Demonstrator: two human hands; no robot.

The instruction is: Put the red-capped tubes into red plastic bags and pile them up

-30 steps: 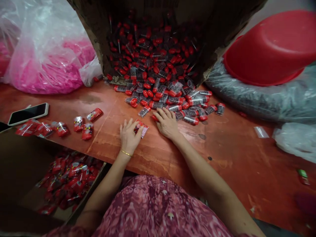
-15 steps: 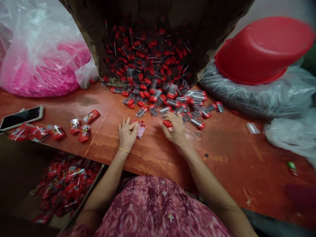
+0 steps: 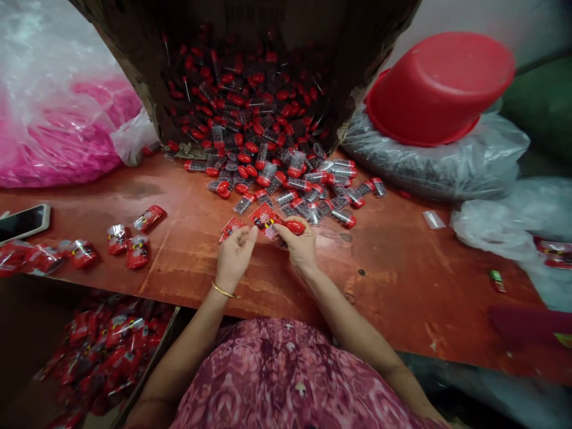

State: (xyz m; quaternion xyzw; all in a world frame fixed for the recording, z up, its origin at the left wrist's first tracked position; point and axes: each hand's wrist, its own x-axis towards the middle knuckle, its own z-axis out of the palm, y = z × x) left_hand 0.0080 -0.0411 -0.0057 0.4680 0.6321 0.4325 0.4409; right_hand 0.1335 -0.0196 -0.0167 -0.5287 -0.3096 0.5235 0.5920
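My right hand (image 3: 301,247) is closed around a small clear tube with a rounded red cap; only the red cap (image 3: 295,226) shows clearly. Between its thumb and fingers is also a flat red printed packet (image 3: 264,215) with black and yellow marks. Close by on the left, my left hand (image 3: 235,256) has curled fingers with the thumb against them. Whatever they may hold is hidden. Another red packet (image 3: 230,227) lies just beyond its knuckles. Ahead of both hands spreads a heap of red-capped clear tubes (image 3: 297,185) with dark contents.
The heap spills from a tipped cardboard box (image 3: 366,71). Left are filled red packs (image 3: 137,252), a phone (image 3: 27,223) and a bag of pink pieces (image 3: 58,149). A box of red packs (image 3: 111,351) stands below the table edge. A red tub (image 3: 442,89) sits right.
My right hand has come left to the packets with the red-capped tube and now grips a red packet too. My left hand has drawn back off the packets. The view has shifted right.
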